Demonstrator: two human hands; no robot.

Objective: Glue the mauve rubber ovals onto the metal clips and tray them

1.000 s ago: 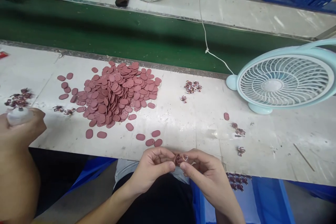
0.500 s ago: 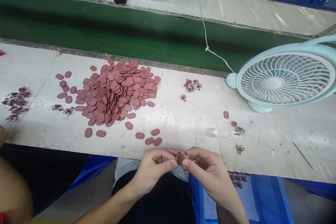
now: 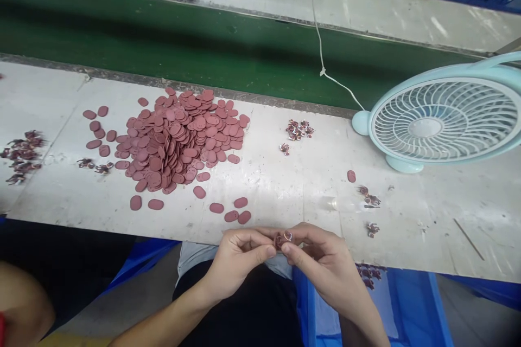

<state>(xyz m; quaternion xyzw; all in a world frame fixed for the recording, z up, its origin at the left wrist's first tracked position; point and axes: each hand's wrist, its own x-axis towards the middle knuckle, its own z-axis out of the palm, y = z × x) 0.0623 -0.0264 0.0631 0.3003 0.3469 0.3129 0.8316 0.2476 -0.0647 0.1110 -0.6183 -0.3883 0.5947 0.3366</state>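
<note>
Near the table's front edge, my left hand and my right hand meet, thumbs and fingertips closed on one small dark-red piece with a shiny metallic bit on it. Fingers cover most of this piece, so its full shape is hidden. Beyond my left hand lie several loose dark-pink oval discs, in front of a large heap of the same discs. Small dark-red figure-like pieces lie on the table to the right of my right hand, and a cluster of them sits farther back.
A light-blue fan stands at the right, its white cord running up. Below the table edge is a blue bin holding several dark-red pieces. A thin stick lies at right. Another person's arm shows at lower left.
My hands stay together on the small piece, with only a slight shift upward in view. At the left edge, the other person's hand has dropped out of sight.
</note>
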